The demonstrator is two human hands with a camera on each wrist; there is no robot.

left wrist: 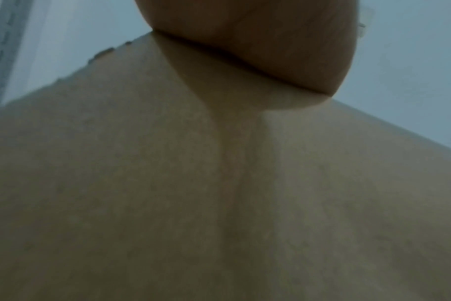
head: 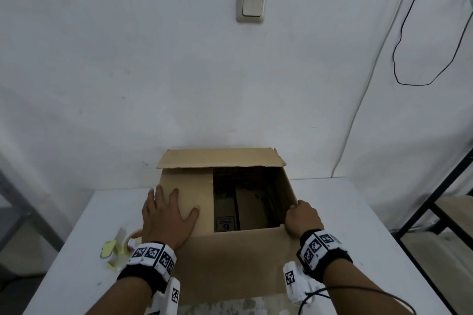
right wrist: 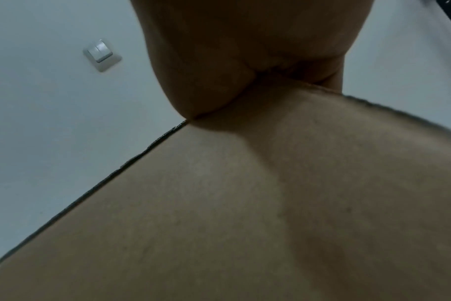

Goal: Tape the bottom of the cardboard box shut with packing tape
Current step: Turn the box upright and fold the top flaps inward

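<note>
The brown corrugated cardboard box [head: 225, 202] sits in the lower centre of the head view on the white tabletop [head: 358, 212], against the wall, with its flaps only partly folded: the left flap lies flat, the far flap stands up, the near flap hangs toward the camera, and the dark inside shows through the gap.

The step in hand looks like folding the flaps closed before any taping. To do it well, the short flaps should go down first, then the long ones brought edge to edge so the seam is tight and level; the flat flap must stay held down while the other side is folded.

The left hand [head: 166, 215] lies spread, fingers straight, palm pressing on the left flap. The right hand [head: 302, 217] is curled over the box's right edge, gripping the cardboard.

The roll of packing tape [head: 134, 239] rests on the tabletop at lower left, just beside the left wrist, untouched, with pale yellow scraps [head: 111, 250] next to it.
</note>
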